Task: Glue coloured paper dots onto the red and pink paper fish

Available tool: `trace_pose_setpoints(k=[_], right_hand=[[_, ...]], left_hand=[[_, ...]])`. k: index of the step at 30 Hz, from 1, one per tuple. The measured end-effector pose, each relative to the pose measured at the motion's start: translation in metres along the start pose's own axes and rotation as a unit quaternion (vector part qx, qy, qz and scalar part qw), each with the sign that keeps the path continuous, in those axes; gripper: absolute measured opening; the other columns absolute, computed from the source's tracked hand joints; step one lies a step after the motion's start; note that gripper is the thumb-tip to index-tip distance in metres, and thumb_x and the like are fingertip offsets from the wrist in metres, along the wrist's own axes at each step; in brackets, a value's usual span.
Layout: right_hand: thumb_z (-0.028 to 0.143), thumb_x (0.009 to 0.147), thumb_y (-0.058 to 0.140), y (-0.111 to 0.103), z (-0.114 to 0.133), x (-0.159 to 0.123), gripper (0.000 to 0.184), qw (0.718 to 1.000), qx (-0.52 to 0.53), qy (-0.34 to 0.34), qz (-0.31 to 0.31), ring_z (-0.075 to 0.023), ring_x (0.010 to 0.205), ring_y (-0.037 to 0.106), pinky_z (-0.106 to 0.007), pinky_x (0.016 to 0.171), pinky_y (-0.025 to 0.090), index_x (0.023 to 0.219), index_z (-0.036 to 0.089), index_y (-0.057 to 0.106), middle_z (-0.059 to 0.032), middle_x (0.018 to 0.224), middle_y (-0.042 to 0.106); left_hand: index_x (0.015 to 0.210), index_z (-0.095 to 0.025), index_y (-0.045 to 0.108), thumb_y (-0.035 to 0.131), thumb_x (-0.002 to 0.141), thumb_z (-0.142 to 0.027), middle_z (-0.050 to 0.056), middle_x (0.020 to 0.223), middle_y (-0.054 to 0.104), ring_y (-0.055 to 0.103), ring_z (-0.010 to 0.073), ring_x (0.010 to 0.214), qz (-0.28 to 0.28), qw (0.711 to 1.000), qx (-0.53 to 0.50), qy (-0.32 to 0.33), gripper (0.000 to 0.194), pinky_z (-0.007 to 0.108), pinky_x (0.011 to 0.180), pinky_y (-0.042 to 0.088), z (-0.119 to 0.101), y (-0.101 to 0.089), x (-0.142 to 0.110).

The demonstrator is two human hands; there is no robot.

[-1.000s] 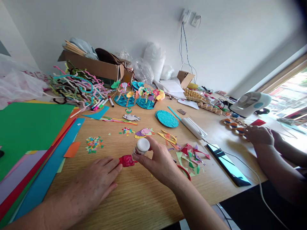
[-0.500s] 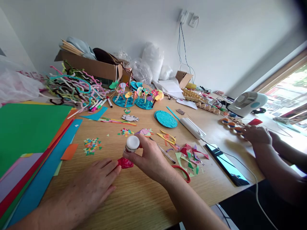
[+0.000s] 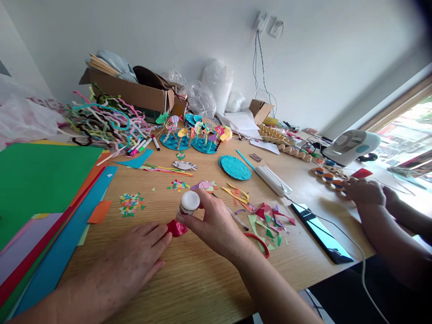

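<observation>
My right hand (image 3: 219, 223) is wrapped round a small bottle (image 3: 189, 202) whose white round end faces up at me. The bottle's lower end is hidden behind my fingers, so I cannot tell whether it touches the shiny red paper piece (image 3: 177, 228) just below it. My left hand (image 3: 135, 252) lies flat on the table, its fingertips at the left edge of that red piece. Beyond the bottle lies a pink and purple paper fish (image 3: 205, 185). Scissors with a red handle (image 3: 261, 243) and a pen (image 3: 238, 219) rest beside my right forearm.
Coloured paper sheets (image 3: 43, 180) cover the left side. Confetti bits (image 3: 131, 204), paper scraps (image 3: 270, 220) and blue discs (image 3: 235, 168) lie about. A black phone-like slab (image 3: 320, 234), a cable and another person's hands (image 3: 366, 191) are at right. Pipe cleaners (image 3: 104, 119) are heaped behind.
The bottle in my right hand has shifted slightly to the right over the red paper piece. My left hand stays in place; the view has turned a little.
</observation>
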State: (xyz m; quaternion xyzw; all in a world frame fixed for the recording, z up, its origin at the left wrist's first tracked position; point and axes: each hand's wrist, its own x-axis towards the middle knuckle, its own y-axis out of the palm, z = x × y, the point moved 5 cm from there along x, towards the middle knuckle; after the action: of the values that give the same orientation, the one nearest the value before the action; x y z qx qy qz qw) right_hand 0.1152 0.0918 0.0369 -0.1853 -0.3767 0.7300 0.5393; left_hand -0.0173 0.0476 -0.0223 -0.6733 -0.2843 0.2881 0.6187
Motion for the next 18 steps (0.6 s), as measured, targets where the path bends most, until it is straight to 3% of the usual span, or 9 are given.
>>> trace_pose_setpoints(k=[5,12,18], right_hand=[[0.034,0.076,0.065,0.002,0.008,0.003,0.02,1.0,0.004,-0.022,0.0,-0.0158,0.075,0.052,-0.026,0.063,0.036,0.08,0.019,0.052,-0.001,0.082,0.06],[0.035,0.077,0.063,-0.013,0.006,-0.007,0.021,0.999,-0.029,-0.007,-0.043,-0.0183,0.079,0.053,-0.028,0.066,0.037,0.083,0.02,0.051,-0.0023,0.084,0.059],[0.036,0.077,0.064,-0.002,0.009,-0.007,0.02,1.0,0.011,-0.001,-0.001,-0.0173,0.075,0.053,-0.027,0.064,0.038,0.081,0.02,0.053,-0.0015,0.08,0.06]], left_hand=[[0.115,-0.012,0.06,0.055,0.075,-0.013,0.014,0.118,0.062,0.058,0.0291,0.105,-0.009,1.0,0.004,0.002,0.04,0.043,0.091,0.049,0.0,0.002,-0.001],[0.112,-0.014,0.062,0.053,0.077,-0.012,0.013,0.117,0.062,0.057,0.029,0.106,-0.015,0.999,-0.042,-0.005,0.035,0.044,0.093,0.045,0.0,-0.004,-0.003],[0.112,-0.013,0.062,0.053,0.074,-0.008,0.014,0.114,0.063,0.058,0.0299,0.103,-0.015,0.999,-0.028,0.0,0.039,0.045,0.089,0.048,-0.001,-0.005,0.0]])
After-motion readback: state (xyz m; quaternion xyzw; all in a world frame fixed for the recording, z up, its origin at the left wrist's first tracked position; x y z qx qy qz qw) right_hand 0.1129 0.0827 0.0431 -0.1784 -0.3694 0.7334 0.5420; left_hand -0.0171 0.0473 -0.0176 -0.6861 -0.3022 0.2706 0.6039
